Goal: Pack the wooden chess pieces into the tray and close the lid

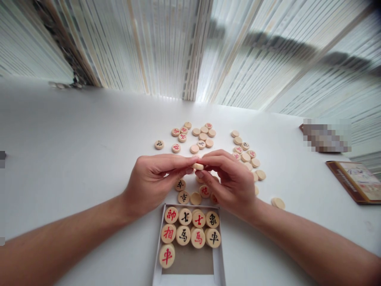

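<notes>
My left hand and my right hand meet above the white table, both pinching one round wooden chess piece between fingertips. Below them a shallow white box holds several pieces face up with red or black characters, laid in rows. A few loose pieces lie just under my hands, in front of the box.
Several more wooden pieces are scattered at the table's middle, with another cluster to the right and one stray piece near my right forearm. A brown box lid lies at the right edge. Vertical blinds hang behind the table.
</notes>
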### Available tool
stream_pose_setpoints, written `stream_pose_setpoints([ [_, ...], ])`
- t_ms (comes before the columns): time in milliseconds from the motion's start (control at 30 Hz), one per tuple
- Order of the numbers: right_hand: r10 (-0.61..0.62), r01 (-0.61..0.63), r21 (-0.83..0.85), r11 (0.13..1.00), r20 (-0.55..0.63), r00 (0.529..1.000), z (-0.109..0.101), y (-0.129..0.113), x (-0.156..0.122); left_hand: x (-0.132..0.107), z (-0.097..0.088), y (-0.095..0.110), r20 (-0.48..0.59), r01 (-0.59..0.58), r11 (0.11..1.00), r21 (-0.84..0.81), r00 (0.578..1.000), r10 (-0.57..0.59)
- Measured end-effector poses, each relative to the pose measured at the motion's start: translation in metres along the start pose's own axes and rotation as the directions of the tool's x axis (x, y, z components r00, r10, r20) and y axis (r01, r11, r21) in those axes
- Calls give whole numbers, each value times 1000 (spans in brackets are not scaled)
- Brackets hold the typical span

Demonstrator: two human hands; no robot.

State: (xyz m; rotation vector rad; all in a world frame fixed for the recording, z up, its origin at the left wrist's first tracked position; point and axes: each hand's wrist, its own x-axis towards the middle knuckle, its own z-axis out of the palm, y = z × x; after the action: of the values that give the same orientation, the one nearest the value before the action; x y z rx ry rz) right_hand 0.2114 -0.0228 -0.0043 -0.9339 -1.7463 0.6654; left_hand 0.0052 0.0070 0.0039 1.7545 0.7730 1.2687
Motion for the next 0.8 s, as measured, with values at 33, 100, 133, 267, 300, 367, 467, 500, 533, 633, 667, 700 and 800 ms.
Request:
stream_pose_setpoints([
  [33,0,0,4,1000,-6,1000,0,0,0,0,0,0,-3,12,1000,0,1000,-12],
  [100,31,-31,30,999,-16,999,1,1,-1,0,1,1,-8,54,998,-15,999,-54],
  [133,51,-50,50,998,-22,998,2,2,-2,0,1,1,-9,82,996,-27,997,-82],
  [267,75,-68,125,990,-54,996,4,4,-6,0,2,3,-7,151,986,-68,988,-152],
  [300,73,-65,139,988,-54,996,4,4,-6,0,2,3,-3,158,984,-77,987,-159],
  [367,90,-81,163,983,-45,995,4,3,-6,0,2,3,10,179,979,-95,984,-179],
  [467,176,-163,213,963,-46,983,3,-2,-3,1,2,4,12,216,967,-133,976,-216],
  [500,215,-199,234,952,-47,975,3,-4,-1,2,2,4,11,223,964,-148,975,-224],
  [533,252,-232,256,938,-47,966,3,-6,0,2,3,4,12,227,960,-162,974,-228],
  [633,336,-310,309,899,-34,941,5,-10,3,4,3,4,29,240,952,-191,971,-239],
  [667,347,-320,326,890,-29,937,5,-11,4,4,3,4,35,243,950,-197,970,-241],
  [700,349,-320,342,883,-25,937,5,-11,4,4,3,4,40,245,948,-202,970,-242],
  [800,325,-292,376,879,-24,945,5,-12,4,5,2,4,53,239,948,-209,971,-233],
])
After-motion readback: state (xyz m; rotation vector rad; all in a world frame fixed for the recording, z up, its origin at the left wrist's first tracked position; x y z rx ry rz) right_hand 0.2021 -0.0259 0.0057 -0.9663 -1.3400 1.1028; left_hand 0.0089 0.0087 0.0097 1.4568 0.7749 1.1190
